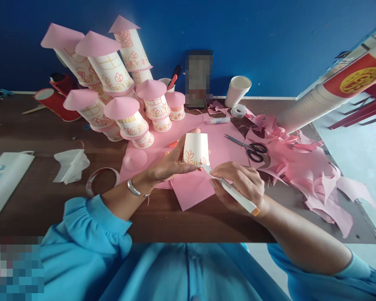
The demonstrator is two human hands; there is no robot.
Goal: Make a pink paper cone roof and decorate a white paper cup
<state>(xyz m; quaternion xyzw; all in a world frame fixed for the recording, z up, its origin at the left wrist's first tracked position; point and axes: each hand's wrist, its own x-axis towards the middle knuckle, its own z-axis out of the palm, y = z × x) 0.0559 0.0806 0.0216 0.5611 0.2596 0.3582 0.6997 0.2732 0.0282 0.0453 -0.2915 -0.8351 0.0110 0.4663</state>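
Observation:
My left hand (pixel 172 161) is closed round the side of a white paper cup (pixel 196 146), held upside down with orange and yellow flowers drawn near its rim. In my right hand (pixel 241 182) is a white marker (pixel 238 195) with an orange end, its tip at the cup's lower edge. Beneath my hands lie pink paper (pixel 192 190) and, left of the cup, a pink paper cone (pixel 135 160). To the right of the cup rests a pair of black-handled scissors (pixel 255 151), blades apart.
Paper-cup towers (pixel 125 117) with pink cone roofs stand at back left. A phone (pixel 199 79) leans on the blue wall beside a white cup (pixel 238 90). Pink scraps (pixel 313 163) and a long cup stack (pixel 319 102) fill the right. A tape roll (pixel 102 180) lies left.

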